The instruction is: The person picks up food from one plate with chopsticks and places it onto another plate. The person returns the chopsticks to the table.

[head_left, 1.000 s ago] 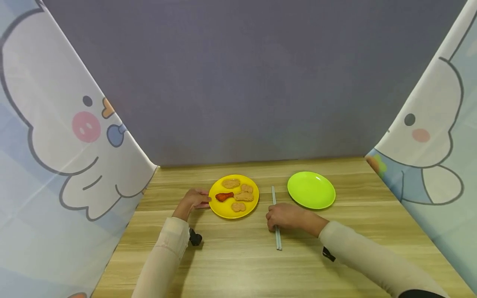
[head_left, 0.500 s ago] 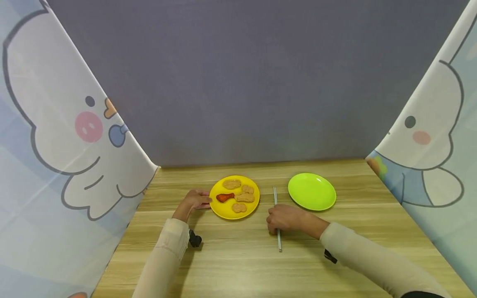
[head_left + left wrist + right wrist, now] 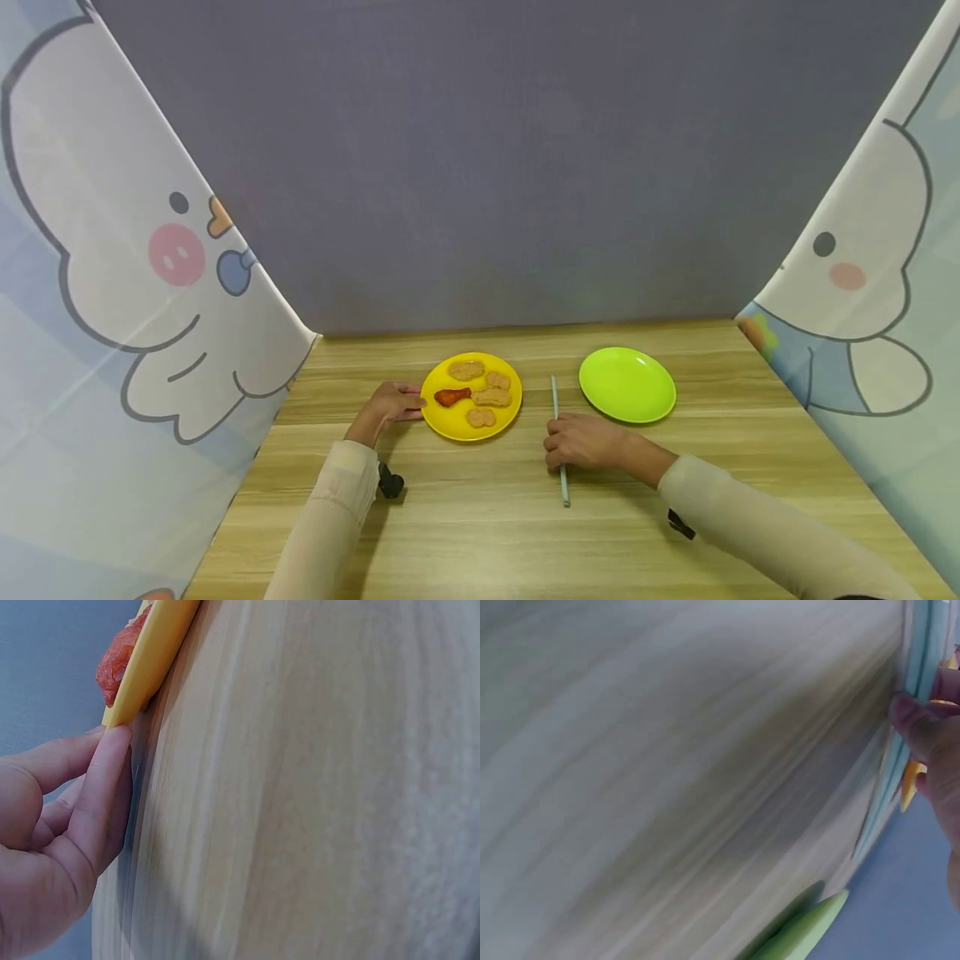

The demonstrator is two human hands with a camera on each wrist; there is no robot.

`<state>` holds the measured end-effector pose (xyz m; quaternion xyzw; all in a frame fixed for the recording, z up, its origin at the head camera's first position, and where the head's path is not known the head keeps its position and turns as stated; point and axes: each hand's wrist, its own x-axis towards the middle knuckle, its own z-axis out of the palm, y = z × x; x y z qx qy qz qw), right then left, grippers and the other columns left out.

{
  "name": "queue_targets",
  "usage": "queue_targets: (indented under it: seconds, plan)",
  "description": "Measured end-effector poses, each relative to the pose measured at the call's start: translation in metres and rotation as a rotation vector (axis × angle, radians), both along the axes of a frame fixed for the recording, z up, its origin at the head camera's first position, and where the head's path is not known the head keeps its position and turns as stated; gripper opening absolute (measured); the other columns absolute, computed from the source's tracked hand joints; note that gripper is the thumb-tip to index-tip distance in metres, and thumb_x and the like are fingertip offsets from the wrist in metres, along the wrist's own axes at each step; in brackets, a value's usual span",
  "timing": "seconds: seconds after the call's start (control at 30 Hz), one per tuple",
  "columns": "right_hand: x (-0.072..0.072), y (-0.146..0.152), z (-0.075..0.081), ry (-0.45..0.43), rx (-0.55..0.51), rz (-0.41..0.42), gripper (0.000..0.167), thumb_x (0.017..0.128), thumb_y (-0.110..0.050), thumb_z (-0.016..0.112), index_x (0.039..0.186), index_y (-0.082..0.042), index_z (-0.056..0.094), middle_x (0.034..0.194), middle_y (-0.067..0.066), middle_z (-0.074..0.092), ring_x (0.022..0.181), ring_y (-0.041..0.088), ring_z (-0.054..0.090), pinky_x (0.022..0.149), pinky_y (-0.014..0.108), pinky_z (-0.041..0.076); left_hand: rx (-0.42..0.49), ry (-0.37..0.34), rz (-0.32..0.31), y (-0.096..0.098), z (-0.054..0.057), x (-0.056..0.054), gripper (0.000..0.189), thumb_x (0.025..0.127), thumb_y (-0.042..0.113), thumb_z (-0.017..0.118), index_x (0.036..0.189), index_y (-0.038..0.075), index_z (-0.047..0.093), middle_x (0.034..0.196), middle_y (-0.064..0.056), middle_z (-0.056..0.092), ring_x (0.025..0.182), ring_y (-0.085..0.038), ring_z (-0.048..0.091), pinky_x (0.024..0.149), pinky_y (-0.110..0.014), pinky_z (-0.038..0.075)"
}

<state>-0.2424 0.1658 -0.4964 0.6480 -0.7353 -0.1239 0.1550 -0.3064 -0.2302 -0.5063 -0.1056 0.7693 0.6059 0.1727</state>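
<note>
My left hand pinches the left rim of a yellow plate between thumb and fingers, as the left wrist view shows up close. On that plate lie a reddish drumstick and several tan breaded pieces, one of them a long piece. To the right of the plate, my right hand grips a pair of pale blue-green chopsticks near the middle. In the right wrist view the thumb presses along the chopsticks, which lie side by side, close over the table; the other fingers are partly hidden.
A bright green plate with nothing on it stands at the back right, just beyond my right hand. The wooden table ends at a grey panel behind. Cartoon-printed cloths flank both sides.
The right hand has shifted slightly right with the chopsticks, which now show as one narrow line instead of two distinct sticks. The left hand and yellow plate stay put.
</note>
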Motion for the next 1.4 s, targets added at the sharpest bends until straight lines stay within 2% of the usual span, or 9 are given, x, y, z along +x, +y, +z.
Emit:
queue_targets:
  seconds: [0.2,0.33,0.53,0.7,0.9,1.07,1.17,1.27,1.4]
  plan:
    - [-0.002,0.009,-0.006,0.084,-0.141,0.071,0.006,0.091,-0.024,0.064,0.093,-0.03,0.066,0.088,-0.014,0.061,0.086,0.01,0.056,0.079,0.025,0.051,0.006,0.005,0.001,0.0,0.0,0.0,0.044,0.093,-0.004,0.069,0.134,-0.01,0.057,0.116,-0.017,0.069,0.084,-0.014,0.072,0.087,-0.035,0.065]
    - [-0.003,0.015,-0.003,0.128,-0.272,0.088,0.011,0.093,-0.016,0.059,0.097,-0.023,0.066,0.093,-0.008,0.064,0.091,0.013,0.061,0.085,0.026,0.056,0.008,-0.003,0.001,0.001,0.0,0.002,0.045,0.093,-0.004,0.069,0.135,-0.011,0.055,0.115,-0.017,0.069,0.084,-0.014,0.072,0.084,-0.033,0.065]
    - [-0.005,0.021,0.012,0.091,-0.455,0.059,0.036,0.112,-0.013,0.033,0.101,-0.016,0.067,0.1,-0.005,0.069,0.094,0.013,0.065,0.085,0.024,0.059,0.029,-0.007,-0.007,0.0,0.003,0.004,0.045,0.092,-0.003,0.07,0.134,-0.01,0.056,0.114,-0.017,0.07,0.086,-0.015,0.072,0.082,-0.029,0.065]
    - [-0.008,0.024,0.03,0.04,-0.605,0.014,0.041,0.11,-0.012,0.025,0.1,-0.008,0.064,0.097,0.002,0.068,0.089,0.016,0.066,0.078,0.027,0.06,0.051,0.004,-0.024,-0.001,0.004,0.004,0.045,0.091,-0.004,0.072,0.132,-0.012,0.057,0.108,-0.015,0.071,0.085,-0.016,0.073,0.078,-0.027,0.066]
    - [-0.012,0.027,0.049,-0.043,-0.738,-0.121,0.038,0.111,-0.032,0.036,0.099,-0.006,0.06,0.089,0.001,0.066,0.075,0.01,0.061,0.062,0.024,0.056,0.024,-0.007,0.001,0.0,-0.002,0.0,0.046,0.092,-0.005,0.069,0.136,-0.011,0.056,0.115,-0.016,0.071,0.085,-0.015,0.072,0.085,-0.033,0.065]
    - [-0.017,0.029,0.062,-0.135,-0.807,-0.198,0.04,0.11,-0.038,0.042,0.094,-0.008,0.063,0.082,0.0,0.066,0.068,0.008,0.064,0.056,0.02,0.056,0.022,-0.009,-0.002,0.0,-0.001,-0.001,0.045,0.093,-0.005,0.068,0.136,-0.011,0.055,0.111,-0.014,0.071,0.082,-0.013,0.071,0.086,-0.034,0.065]
    - [-0.021,0.03,0.068,-0.199,-0.849,-0.234,0.03,0.108,-0.031,0.052,0.09,-0.011,0.063,0.076,-0.002,0.064,0.063,0.005,0.062,0.052,0.017,0.052,0.026,-0.008,0.001,0.001,0.0,0.0,0.044,0.093,-0.005,0.068,0.135,-0.011,0.056,0.11,-0.013,0.071,0.082,-0.013,0.071,0.084,-0.032,0.065]
    - [-0.024,0.031,0.073,-0.312,-0.88,-0.261,0.01,0.099,-0.013,0.067,0.089,-0.012,0.064,0.072,-0.004,0.062,0.06,0.0,0.055,0.051,0.015,0.048,0.028,-0.006,0.003,0.001,-0.001,0.0,0.043,0.093,-0.005,0.068,0.135,-0.011,0.056,0.11,-0.013,0.071,0.082,-0.014,0.071,0.082,-0.031,0.066]
    - [-0.023,0.029,0.08,-0.449,-0.901,-0.309,0.017,0.085,0.005,0.074,0.09,-0.01,0.068,0.072,-0.004,0.065,0.061,-0.005,0.052,0.05,0.014,0.047,0.026,-0.009,0.007,0.0,-0.002,-0.001,0.044,0.093,-0.006,0.068,0.135,-0.011,0.056,0.111,-0.014,0.071,0.082,-0.014,0.071,0.081,-0.031,0.066]
